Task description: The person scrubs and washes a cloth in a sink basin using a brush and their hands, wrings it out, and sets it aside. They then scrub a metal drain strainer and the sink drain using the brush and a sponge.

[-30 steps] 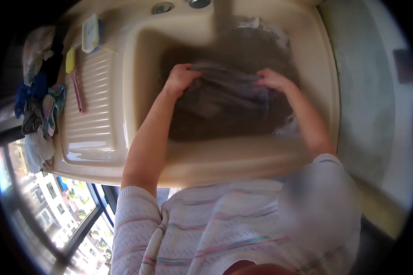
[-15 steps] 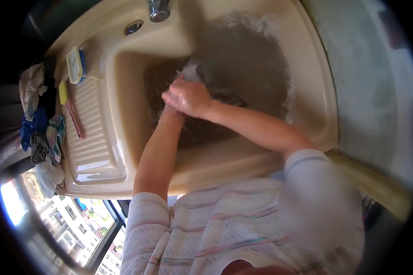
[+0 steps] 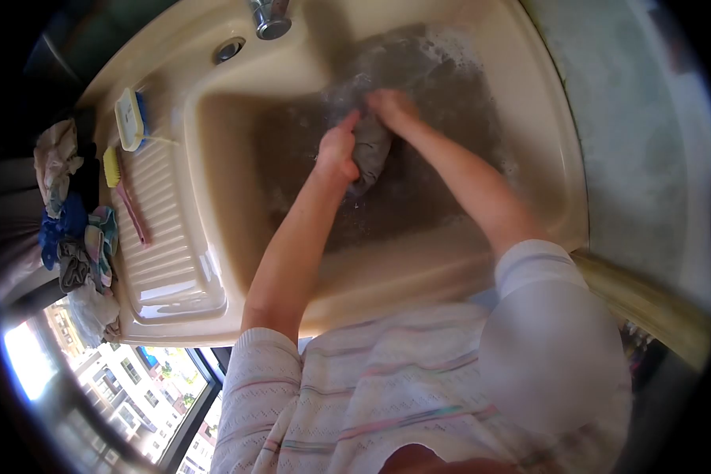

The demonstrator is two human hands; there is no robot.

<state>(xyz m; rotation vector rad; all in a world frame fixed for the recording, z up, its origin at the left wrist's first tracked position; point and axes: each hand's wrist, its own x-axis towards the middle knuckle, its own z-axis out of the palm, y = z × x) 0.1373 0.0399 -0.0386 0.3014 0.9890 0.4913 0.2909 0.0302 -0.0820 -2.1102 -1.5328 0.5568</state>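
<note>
A wet grey cloth point(image 3: 373, 150) hangs bunched between my two hands over the murky, sudsy water in the beige sink basin point(image 3: 223, 150). My left hand point(image 3: 340, 150) grips the cloth's left side, thumb low and fingers pointing up along it. At the upper right, my right hand point(image 3: 395, 109) is closed at the cloth's top end; its fingertips are partly blurred. The cloth's lower end dangles near the water. More grey fabric point(image 3: 387, 49) seems to lie in the water beyond my hands.
A chrome faucet point(image 3: 272, 20) juts over the back rim. On the ribbed drainboard point(image 3: 162, 213) lie a yellow-bristled brush point(image 3: 126, 193) and a soap dish point(image 3: 130, 120). Several crumpled garments point(image 3: 73, 225) are heaped at the left edge. A window point(image 3: 134, 387) is lower left.
My hands were clasped together lower left with suds around them. Now they are apart, farther up and right, with the grey cloth showing between them.
</note>
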